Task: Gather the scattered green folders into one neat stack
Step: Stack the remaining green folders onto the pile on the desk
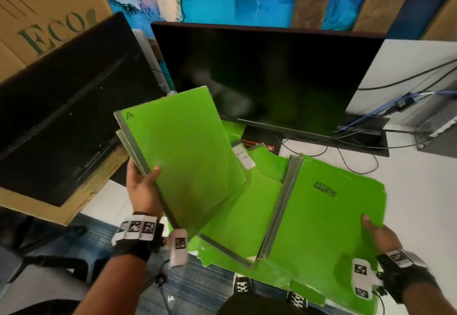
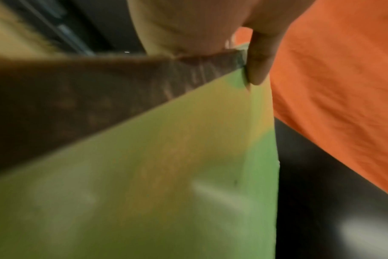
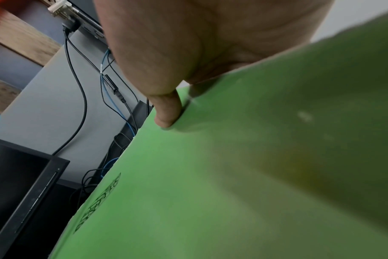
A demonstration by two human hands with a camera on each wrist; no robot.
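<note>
My left hand [image 1: 142, 186] grips a small bundle of green folders [image 1: 188, 156] by the grey spine, thumb on top, held tilted above the desk. In the left wrist view the thumb [image 2: 258, 57] presses the folder cover [image 2: 166, 175] at the spine. My right hand [image 1: 378, 235] holds another green folder set [image 1: 321, 215] at its right edge, thumb on the cover with a black scribble mark. The right wrist view shows the thumb [image 3: 166, 112] on that cover [image 3: 233, 175]. More green folders [image 1: 247, 215] lie overlapped between and beneath them, one with a white label [image 1: 243, 157].
A dark monitor [image 1: 267, 77] stands right behind the folders, a second black screen [image 1: 61, 117] leans at left against a cardboard box [image 1: 39, 13]. Cables [image 1: 371, 141] and a small box cross the white desk [image 1: 420, 178] at right. My shoes [image 1: 242, 287] show below.
</note>
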